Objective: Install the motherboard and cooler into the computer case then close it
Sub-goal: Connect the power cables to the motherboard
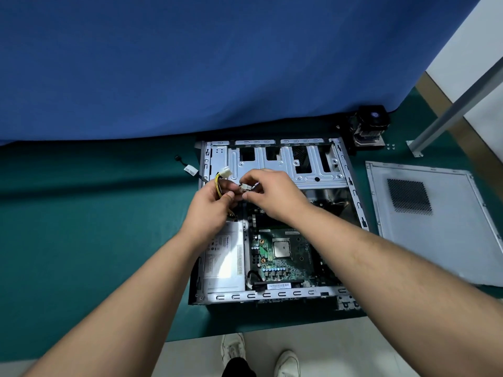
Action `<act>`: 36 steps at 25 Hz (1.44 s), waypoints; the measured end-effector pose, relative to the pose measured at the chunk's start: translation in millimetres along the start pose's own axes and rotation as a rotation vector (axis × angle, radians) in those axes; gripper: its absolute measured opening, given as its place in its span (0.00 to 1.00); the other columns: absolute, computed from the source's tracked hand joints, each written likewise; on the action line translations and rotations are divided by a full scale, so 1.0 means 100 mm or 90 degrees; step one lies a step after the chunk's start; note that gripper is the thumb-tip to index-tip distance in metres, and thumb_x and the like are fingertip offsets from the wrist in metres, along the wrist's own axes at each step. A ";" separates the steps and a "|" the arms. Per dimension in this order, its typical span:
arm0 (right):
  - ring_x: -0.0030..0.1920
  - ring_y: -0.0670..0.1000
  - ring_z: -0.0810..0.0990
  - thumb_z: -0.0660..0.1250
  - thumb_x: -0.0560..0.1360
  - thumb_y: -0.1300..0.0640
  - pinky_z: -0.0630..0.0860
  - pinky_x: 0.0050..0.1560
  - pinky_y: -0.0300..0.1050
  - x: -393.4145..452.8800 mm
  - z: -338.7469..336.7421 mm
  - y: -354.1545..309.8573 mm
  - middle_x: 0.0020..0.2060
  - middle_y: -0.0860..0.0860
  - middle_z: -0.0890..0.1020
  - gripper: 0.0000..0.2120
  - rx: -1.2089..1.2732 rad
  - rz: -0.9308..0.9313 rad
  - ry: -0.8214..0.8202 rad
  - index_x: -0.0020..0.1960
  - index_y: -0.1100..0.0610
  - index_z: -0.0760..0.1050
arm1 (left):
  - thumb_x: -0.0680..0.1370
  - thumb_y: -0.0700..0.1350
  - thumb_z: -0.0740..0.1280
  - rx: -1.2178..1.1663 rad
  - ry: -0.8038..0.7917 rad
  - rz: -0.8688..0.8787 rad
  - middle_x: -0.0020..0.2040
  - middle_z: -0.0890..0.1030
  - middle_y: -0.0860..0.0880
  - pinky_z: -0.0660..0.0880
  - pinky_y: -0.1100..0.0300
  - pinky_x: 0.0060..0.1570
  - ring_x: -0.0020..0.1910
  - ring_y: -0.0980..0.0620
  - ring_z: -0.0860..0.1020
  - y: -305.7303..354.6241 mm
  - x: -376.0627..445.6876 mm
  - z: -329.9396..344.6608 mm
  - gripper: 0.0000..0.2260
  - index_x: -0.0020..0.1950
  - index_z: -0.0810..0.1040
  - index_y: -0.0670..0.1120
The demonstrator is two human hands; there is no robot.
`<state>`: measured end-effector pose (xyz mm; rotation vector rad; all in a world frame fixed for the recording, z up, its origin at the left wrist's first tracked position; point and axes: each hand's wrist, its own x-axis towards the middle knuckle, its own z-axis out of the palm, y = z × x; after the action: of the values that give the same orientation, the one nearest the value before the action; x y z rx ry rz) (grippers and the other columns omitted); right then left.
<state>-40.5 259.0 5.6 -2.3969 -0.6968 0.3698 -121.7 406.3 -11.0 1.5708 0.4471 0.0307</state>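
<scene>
Motherboard, a green printed circuit board with a square silver processor at its middle, lies flat inside the open grey steel computer case, which rests on its side on the green table covering. Beside the board on its left, in the same case, sits the silver box-shaped power supply with a white label. The far part of the case holds the bare metal drive cage.

Both hands meet above the case, over the far edge of the board and well clear of the processor. The left hand curls its fingers round a bundle of yellow and black wires that rises from the power supply; a white plastic connector on that bundle sticks up just beyond the knuckles. The right hand pinches a small white plug between thumb and forefinger, its tip nearly touching the left thumb.

The black fan cooler on its aluminium heat sink stands on the table beyond the case's far right corner, apart from it. The grey perforated side panel lies flat to the right of the case. A loose black cable with a white tag lies just left of the case.
</scene>
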 end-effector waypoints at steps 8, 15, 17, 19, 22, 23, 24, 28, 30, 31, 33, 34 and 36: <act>0.53 0.58 0.81 0.65 0.82 0.51 0.78 0.56 0.50 -0.07 -0.06 0.09 0.53 0.55 0.82 0.13 -0.150 -0.002 0.123 0.61 0.56 0.80 | 0.85 0.37 0.62 0.196 0.021 0.059 0.50 0.82 0.61 0.72 0.75 0.53 0.49 0.69 0.80 0.15 -0.07 -0.13 0.13 0.56 0.74 0.58; 0.46 0.59 0.81 0.62 0.80 0.53 0.78 0.47 0.51 -0.52 -0.40 0.58 0.46 0.55 0.80 0.11 -0.263 0.104 0.130 0.52 0.58 0.81 | 0.85 0.40 0.63 0.273 0.024 0.082 0.51 0.85 0.55 0.80 0.55 0.57 0.52 0.57 0.84 0.08 0.03 -0.33 0.06 0.53 0.76 0.50; 0.47 0.58 0.81 0.62 0.80 0.53 0.79 0.49 0.49 -0.65 -0.31 0.62 0.49 0.55 0.78 0.13 -0.258 0.124 0.100 0.55 0.58 0.82 | 0.83 0.45 0.66 0.352 0.048 0.131 0.47 0.84 0.59 0.75 0.68 0.49 0.48 0.62 0.81 0.03 0.03 -0.30 0.02 0.52 0.78 0.52; 0.47 0.57 0.81 0.63 0.80 0.53 0.78 0.51 0.47 -0.70 -0.20 0.59 0.52 0.55 0.78 0.13 -0.250 0.137 0.084 0.58 0.57 0.83 | 0.82 0.47 0.68 0.404 0.063 0.194 0.44 0.82 0.59 0.71 0.67 0.43 0.47 0.58 0.80 0.01 0.04 -0.23 0.03 0.54 0.80 0.51; 0.49 0.59 0.82 0.63 0.79 0.53 0.78 0.50 0.49 -0.65 -0.05 0.59 0.51 0.56 0.80 0.13 -0.243 0.173 0.074 0.57 0.56 0.83 | 0.82 0.50 0.68 0.530 0.036 0.279 0.53 0.83 0.53 0.72 0.54 0.57 0.60 0.48 0.77 -0.05 0.11 -0.11 0.10 0.59 0.82 0.48; 0.49 0.60 0.82 0.64 0.78 0.53 0.78 0.50 0.49 -0.62 0.00 0.61 0.50 0.56 0.82 0.13 -0.226 0.190 0.075 0.57 0.56 0.83 | 0.82 0.51 0.67 0.565 0.025 0.284 0.58 0.83 0.52 0.71 0.49 0.63 0.65 0.47 0.76 -0.09 0.12 -0.08 0.12 0.63 0.81 0.48; 0.49 0.59 0.83 0.64 0.78 0.53 0.78 0.50 0.48 -0.59 0.05 0.63 0.49 0.55 0.83 0.12 -0.202 0.209 0.078 0.57 0.56 0.83 | 0.83 0.52 0.66 0.593 0.022 0.281 0.64 0.82 0.51 0.69 0.47 0.69 0.70 0.47 0.74 -0.12 0.13 -0.05 0.15 0.66 0.81 0.48; 0.50 0.58 0.83 0.65 0.77 0.57 0.74 0.47 0.43 -0.50 0.22 0.74 0.46 0.54 0.86 0.12 -0.133 0.270 0.075 0.58 0.54 0.83 | 0.84 0.55 0.62 0.695 0.030 0.308 0.71 0.78 0.53 0.59 0.51 0.74 0.76 0.51 0.68 -0.23 0.18 -0.02 0.17 0.70 0.77 0.50; 0.52 0.60 0.82 0.64 0.78 0.60 0.77 0.50 0.45 -0.43 0.26 0.85 0.50 0.57 0.85 0.12 -0.124 0.292 0.060 0.58 0.54 0.82 | 0.84 0.56 0.60 0.739 0.022 0.308 0.74 0.75 0.54 0.57 0.51 0.76 0.78 0.52 0.65 -0.26 0.21 0.00 0.18 0.72 0.75 0.53; 0.52 0.61 0.82 0.63 0.78 0.61 0.78 0.52 0.47 -0.40 0.27 0.93 0.51 0.58 0.84 0.12 -0.131 0.299 0.053 0.57 0.55 0.82 | 0.84 0.56 0.59 0.754 0.023 0.305 0.75 0.73 0.55 0.57 0.50 0.76 0.79 0.52 0.64 -0.28 0.22 0.02 0.18 0.72 0.74 0.54; 0.52 0.62 0.82 0.64 0.77 0.61 0.79 0.53 0.50 -0.30 0.28 1.07 0.50 0.60 0.83 0.09 -0.156 0.297 0.035 0.55 0.57 0.81 | 0.84 0.57 0.57 0.778 0.030 0.304 0.76 0.72 0.56 0.56 0.50 0.76 0.79 0.53 0.62 -0.32 0.23 0.04 0.18 0.73 0.73 0.56; 0.51 0.62 0.82 0.65 0.77 0.61 0.79 0.53 0.50 -0.26 0.29 1.12 0.51 0.60 0.83 0.09 -0.164 0.292 0.023 0.55 0.57 0.81 | 0.84 0.57 0.56 0.788 0.034 0.304 0.76 0.72 0.56 0.56 0.50 0.76 0.80 0.53 0.62 -0.32 0.24 0.05 0.18 0.73 0.73 0.57; 0.51 0.61 0.82 0.67 0.78 0.58 0.80 0.53 0.49 -0.19 0.31 1.20 0.52 0.60 0.83 0.10 -0.162 0.274 -0.001 0.57 0.58 0.81 | 0.85 0.57 0.55 0.801 0.042 0.304 0.76 0.72 0.56 0.55 0.51 0.76 0.80 0.53 0.62 -0.33 0.25 0.05 0.18 0.72 0.73 0.57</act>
<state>-22.2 182.3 -91.5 -2.7881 -0.2297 0.4820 -105.6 408.2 -49.4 2.8984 0.0865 0.1970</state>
